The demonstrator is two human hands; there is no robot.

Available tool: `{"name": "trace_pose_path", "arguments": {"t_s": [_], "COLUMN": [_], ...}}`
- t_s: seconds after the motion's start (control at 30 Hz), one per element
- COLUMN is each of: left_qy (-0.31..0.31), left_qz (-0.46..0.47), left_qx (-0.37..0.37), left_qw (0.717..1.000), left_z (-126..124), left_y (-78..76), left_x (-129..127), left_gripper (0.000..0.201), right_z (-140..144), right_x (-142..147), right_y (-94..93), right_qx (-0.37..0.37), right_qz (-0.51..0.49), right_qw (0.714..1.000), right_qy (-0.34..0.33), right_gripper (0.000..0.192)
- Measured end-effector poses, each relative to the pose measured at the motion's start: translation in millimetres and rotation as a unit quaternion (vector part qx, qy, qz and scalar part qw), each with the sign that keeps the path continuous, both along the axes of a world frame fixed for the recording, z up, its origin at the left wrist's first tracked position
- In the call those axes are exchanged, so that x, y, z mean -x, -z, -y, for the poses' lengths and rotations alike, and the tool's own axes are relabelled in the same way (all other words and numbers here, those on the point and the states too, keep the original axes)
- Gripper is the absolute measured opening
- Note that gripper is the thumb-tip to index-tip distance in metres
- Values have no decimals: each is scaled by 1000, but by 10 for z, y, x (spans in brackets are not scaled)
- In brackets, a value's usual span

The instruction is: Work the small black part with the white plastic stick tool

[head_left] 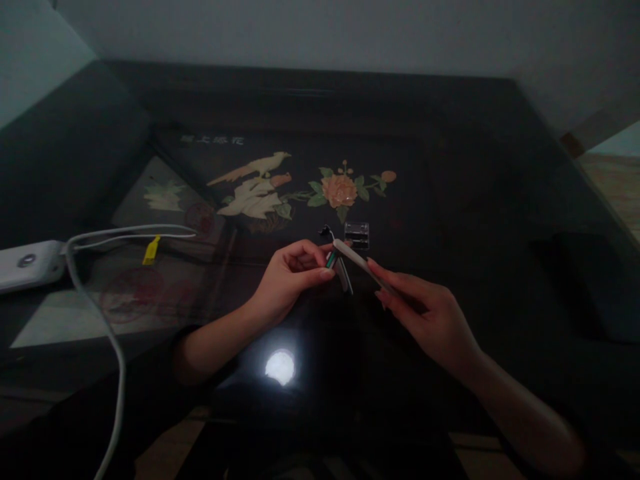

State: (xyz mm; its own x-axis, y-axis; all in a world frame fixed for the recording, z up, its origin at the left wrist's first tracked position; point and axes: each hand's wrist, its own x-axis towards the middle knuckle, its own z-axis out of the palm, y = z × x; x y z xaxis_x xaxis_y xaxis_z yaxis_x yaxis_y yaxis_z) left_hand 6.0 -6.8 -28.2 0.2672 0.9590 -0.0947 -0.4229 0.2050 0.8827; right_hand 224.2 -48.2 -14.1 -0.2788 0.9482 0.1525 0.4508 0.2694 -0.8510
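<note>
The left hand (287, 277) pinches a small green thing (331, 260). The right hand (425, 313) grips a white stick (353, 255) over the dark desk (475, 200).

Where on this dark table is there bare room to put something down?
Bare patches: right of the right hand, and the table beyond the clear case. Crowded: between the hands, and left, by the white cable and white device.

Dim room, pale wall (320, 33) behind a dark glass-topped table (500, 200)
</note>
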Motion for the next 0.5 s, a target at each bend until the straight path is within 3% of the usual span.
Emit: {"name": "trace_pose_path", "arguments": {"t_s": [0.5], "left_qy": [6], "left_qz": [3], "left_qx": [9], "left_qw": [1000], "left_z": [-10], "left_y": [-30], "left_x": [-9], "left_gripper": [26], "right_z": [70], "right_x": [37], "right_y": [-47], "right_qx": [-11], "right_qz": [-11], "right_qw": [999], "right_qy": [-29], "right_gripper": [42]}}
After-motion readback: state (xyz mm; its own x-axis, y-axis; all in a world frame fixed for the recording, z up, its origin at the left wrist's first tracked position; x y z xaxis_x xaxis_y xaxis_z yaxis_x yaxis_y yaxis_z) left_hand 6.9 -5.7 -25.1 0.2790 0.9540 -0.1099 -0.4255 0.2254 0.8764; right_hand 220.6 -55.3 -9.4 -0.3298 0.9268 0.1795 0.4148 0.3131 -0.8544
